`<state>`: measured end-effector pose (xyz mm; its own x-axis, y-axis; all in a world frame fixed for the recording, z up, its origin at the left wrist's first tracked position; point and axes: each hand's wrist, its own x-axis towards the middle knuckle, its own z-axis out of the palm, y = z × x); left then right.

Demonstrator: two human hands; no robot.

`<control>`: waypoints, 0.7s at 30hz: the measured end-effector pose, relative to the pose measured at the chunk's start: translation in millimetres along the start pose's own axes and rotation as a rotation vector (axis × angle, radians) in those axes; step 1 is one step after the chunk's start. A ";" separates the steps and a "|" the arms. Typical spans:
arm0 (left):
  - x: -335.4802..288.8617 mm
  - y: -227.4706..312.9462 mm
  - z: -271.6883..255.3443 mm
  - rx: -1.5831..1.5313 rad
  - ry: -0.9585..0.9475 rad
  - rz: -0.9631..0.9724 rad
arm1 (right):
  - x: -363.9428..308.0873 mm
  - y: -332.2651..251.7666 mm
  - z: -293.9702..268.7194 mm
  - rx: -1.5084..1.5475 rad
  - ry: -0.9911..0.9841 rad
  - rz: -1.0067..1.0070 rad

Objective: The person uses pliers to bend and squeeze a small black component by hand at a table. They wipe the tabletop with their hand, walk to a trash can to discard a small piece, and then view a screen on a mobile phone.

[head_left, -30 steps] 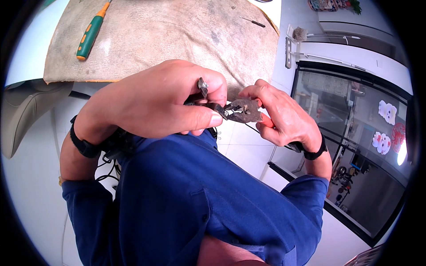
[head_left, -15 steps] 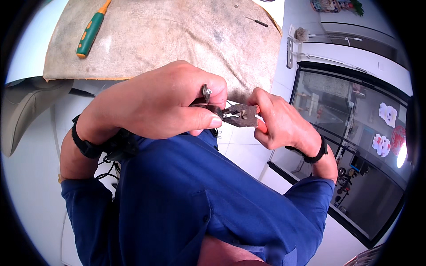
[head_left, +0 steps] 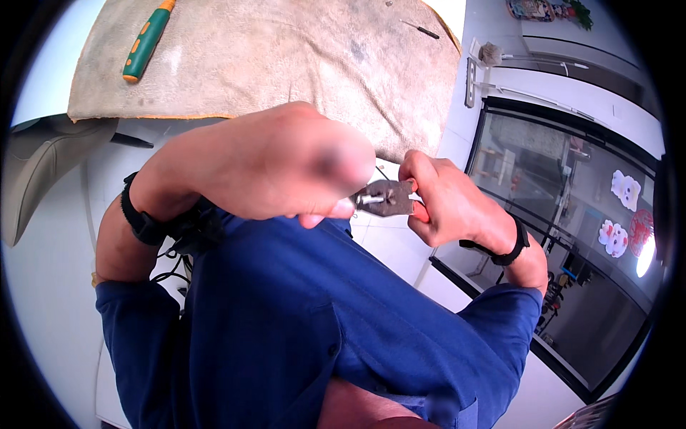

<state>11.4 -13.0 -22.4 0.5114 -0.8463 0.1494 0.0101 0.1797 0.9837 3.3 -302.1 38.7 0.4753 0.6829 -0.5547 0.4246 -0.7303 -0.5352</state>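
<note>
Head view — dark-headed pliers [head_left: 393, 199] with red handles hang in mid-air, just off the near edge of a beige cloth [head_left: 271, 57]; a shiny metal piece [head_left: 369, 199] shows between their jaws. Right hand [head_left: 454, 199] wraps the handles. Left hand [head_left: 275, 168] curls, thumb at the plier tips — fingers blurred, cannot tell what it grips. On the cloth: green-and-orange screwdriver [head_left: 148, 44] left, slim dark-handled tool [head_left: 427, 33] far right.

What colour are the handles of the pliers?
The handles are orange-red, partly covered by the fingers, best seen in the head view.
</note>
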 end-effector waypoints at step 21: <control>-3.6 11.3 -8.0 -0.313 0.124 -0.243 | -1.3 15.0 21.6 0.449 0.043 -0.100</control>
<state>16.5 -3.9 -12.6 0.5612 -0.8195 -0.1159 0.3943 0.1416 0.9080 -7.5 -313.5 17.7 0.4846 0.7414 -0.4642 0.0985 -0.5736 -0.8132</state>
